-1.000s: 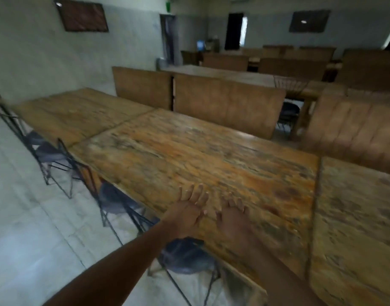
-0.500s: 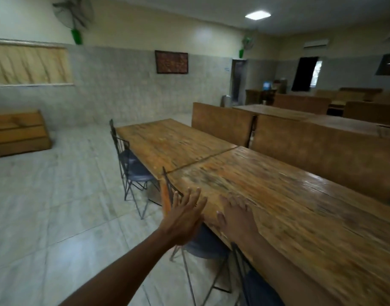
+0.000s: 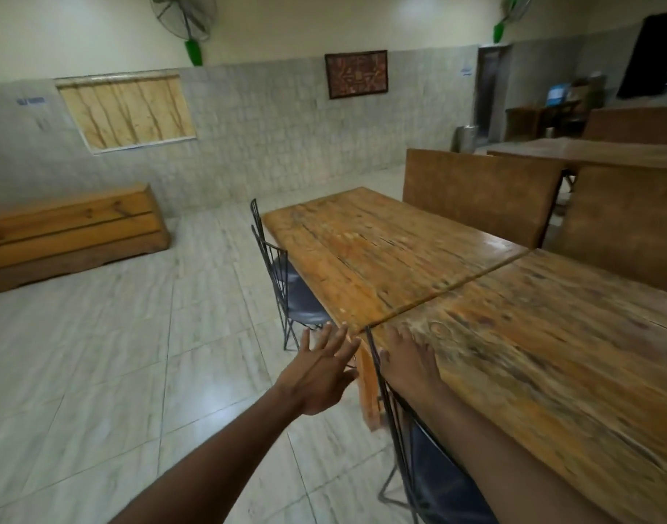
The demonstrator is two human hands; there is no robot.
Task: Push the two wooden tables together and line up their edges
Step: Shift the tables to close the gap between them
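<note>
Nearest: my right hand (image 3: 409,363) lies flat, palm down, on the corner of the near desk (image 3: 551,353), fingers spread, gripping nothing. My left hand (image 3: 320,372) is in the air just off that corner, grip open and empty, fingertips close to the edge of the far desk (image 3: 366,251); can't tell if they touch.

A wire chair (image 3: 430,467) sits tucked right under my right forearm, a second chair (image 3: 286,285) under the far desk.

The desks meet along a thin dark seam (image 3: 456,285). At my side the far desk's corner looks slightly out of flush with the near one; motion blur makes this uncertain.

Judgement: closing is about done, aligning remains. Left palm against the far desk's side edge, right hand as a flush gauge across the seam, short nudges. Mind the chair backs under the edge.
</note>
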